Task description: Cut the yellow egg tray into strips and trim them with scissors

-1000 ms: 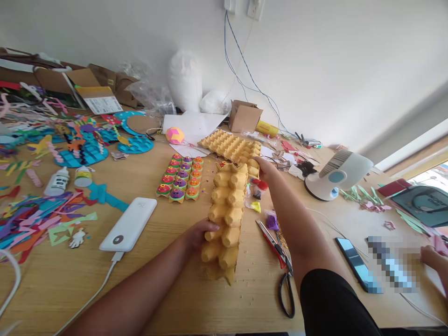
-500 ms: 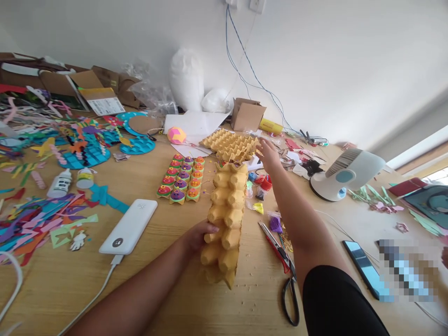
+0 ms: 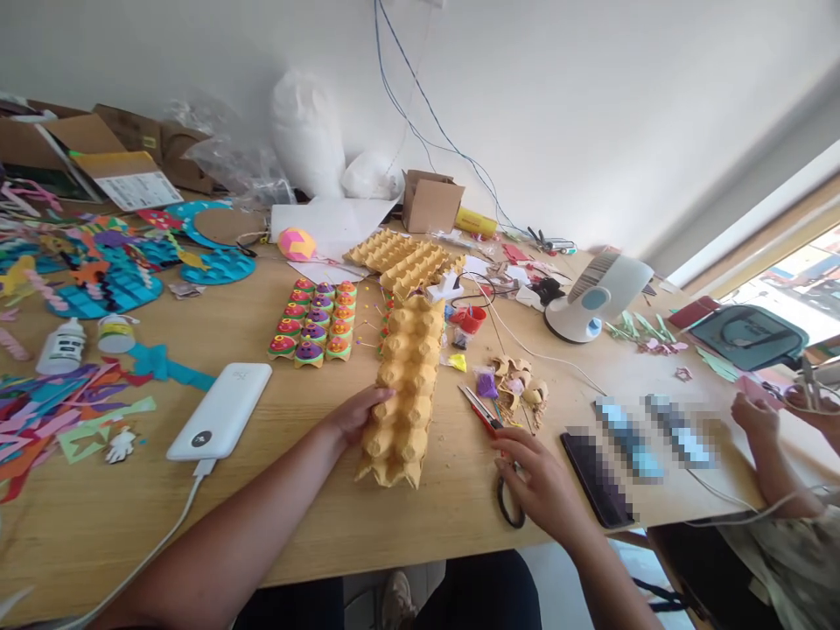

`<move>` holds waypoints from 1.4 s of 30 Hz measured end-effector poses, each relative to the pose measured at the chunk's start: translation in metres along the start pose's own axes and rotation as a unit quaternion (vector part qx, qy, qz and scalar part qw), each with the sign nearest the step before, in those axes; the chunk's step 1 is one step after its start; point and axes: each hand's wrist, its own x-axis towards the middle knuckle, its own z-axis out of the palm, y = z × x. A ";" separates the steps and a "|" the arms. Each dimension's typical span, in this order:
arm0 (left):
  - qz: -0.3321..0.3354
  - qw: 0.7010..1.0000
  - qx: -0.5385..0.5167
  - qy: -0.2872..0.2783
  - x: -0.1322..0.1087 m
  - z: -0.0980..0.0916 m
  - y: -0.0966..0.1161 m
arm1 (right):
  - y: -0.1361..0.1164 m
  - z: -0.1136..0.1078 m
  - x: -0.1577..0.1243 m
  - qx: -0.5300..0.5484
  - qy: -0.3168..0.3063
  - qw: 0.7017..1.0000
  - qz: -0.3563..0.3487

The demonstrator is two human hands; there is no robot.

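My left hand (image 3: 358, 413) rests against the left side of a long strip of yellow egg carton (image 3: 405, 385), fingers curled on its edge as it lies on the wooden table (image 3: 276, 525). My right hand (image 3: 535, 477) is down at the table's near edge, its fingers bent over the black handles of a pair of scissors (image 3: 499, 459) with red blades. A full yellow egg tray (image 3: 397, 255) lies farther back. A block of painted egg-carton cups (image 3: 313, 322) sits left of the strip.
A white power bank (image 3: 220, 411) with its cable lies at the left, by coloured paper scraps (image 3: 59, 411) and glue bottles (image 3: 62, 346). A small white fan (image 3: 594, 297), a dark phone (image 3: 594, 477) and another person's hands (image 3: 765, 416) are on the right. Cardboard boxes (image 3: 430, 201) line the wall.
My right hand has pulled back from the far egg tray and come down onto the scissors. The carton strip has gone from standing on edge to lying flatter. The view shifted right.
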 end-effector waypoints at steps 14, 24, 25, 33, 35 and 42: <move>0.024 0.998 0.049 -0.035 0.000 -0.002 0.001 | 0.026 0.033 -0.062 -0.173 0.096 0.959 0.203; 0.028 0.999 0.037 -0.016 -0.001 0.004 0.004 | 0.006 0.029 -0.049 -0.222 0.026 0.924 0.312; 0.027 0.999 0.032 -0.014 -0.002 0.004 0.004 | 0.004 0.029 -0.048 -0.219 0.022 0.926 0.308; 0.015 1.000 0.017 -0.017 -0.004 0.007 0.007 | 0.003 0.018 -0.070 -0.143 0.073 0.927 0.339; 0.012 0.999 0.017 -0.026 -0.004 0.006 0.007 | 0.004 0.010 -0.079 -0.084 0.099 0.929 0.347; 0.012 0.999 0.014 -0.036 -0.008 -0.001 0.003 | -0.021 0.019 -0.064 0.302 0.140 0.909 0.252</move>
